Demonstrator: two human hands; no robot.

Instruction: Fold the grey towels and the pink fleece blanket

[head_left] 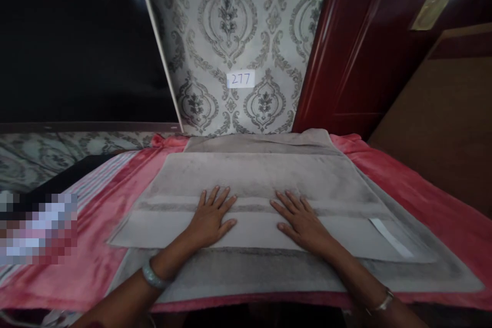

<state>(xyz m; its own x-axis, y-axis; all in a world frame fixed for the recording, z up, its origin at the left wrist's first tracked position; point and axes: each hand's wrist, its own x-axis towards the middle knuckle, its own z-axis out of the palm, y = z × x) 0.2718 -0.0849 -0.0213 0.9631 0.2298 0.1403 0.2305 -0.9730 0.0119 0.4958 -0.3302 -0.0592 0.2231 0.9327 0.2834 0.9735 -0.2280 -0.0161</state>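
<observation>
Pressing towel [269, 179] flat — wall tag [241, 79] reads "277".

Bedroom or hotel-type room, indoors. Cues: damask-patterned wallpaper [234, 25] on the back wall, with a small paper label [241, 79] reading 277 stuck on it. Glossy dark red wooden door [357, 36] at right with a brass plate [429, 12]; brown wooden panel [442, 113] beside it. Large dark pane [77, 36] at left, can't tell whether window or screen. Pink fleece blanket [423, 184] covers the bed, grey towel [261, 179] spread flat on it. Dim lighting.
</observation>
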